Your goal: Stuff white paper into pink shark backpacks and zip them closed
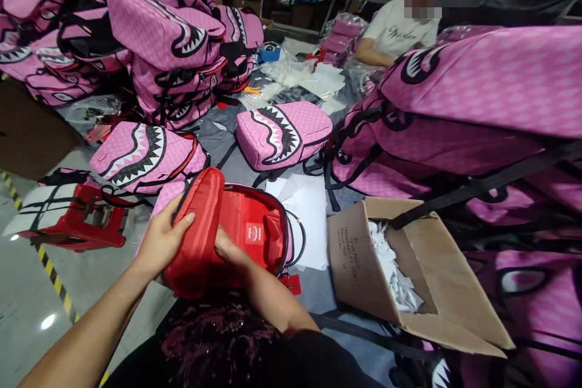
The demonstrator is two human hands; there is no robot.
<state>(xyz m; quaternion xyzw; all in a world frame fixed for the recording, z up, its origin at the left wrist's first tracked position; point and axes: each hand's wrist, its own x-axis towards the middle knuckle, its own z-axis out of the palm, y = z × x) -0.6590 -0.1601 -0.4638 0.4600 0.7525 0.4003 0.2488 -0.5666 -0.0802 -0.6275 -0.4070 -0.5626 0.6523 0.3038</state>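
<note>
An unzipped pink backpack (pixel 259 224) with a red lining lies in front of me, a white label sewn inside. My left hand (pixel 166 233) grips its folded-back front panel, thumb on the red lining and fingers behind it. My right hand (pixel 231 251) reaches into the opening, beside the panel's inner side; its fingertips are hidden there, so I cannot tell what they touch. A red tag (pixel 291 284) lies by the backpack's right side. Just beyond are two closed pink backpacks with shark-mouth prints, one at the left (pixel 150 154) and one in the middle (pixel 284 133).
An open cardboard box (pixel 350 260) holding white paper pieces stands at my right. White sheets (pixel 311 218) lie beside it. Pink backpacks are piled at left (pixel 159 30) and right (pixel 491 85). A red stool (pixel 82 218) stands on the floor. A person in a white shirt (pixel 400 27) is across the table.
</note>
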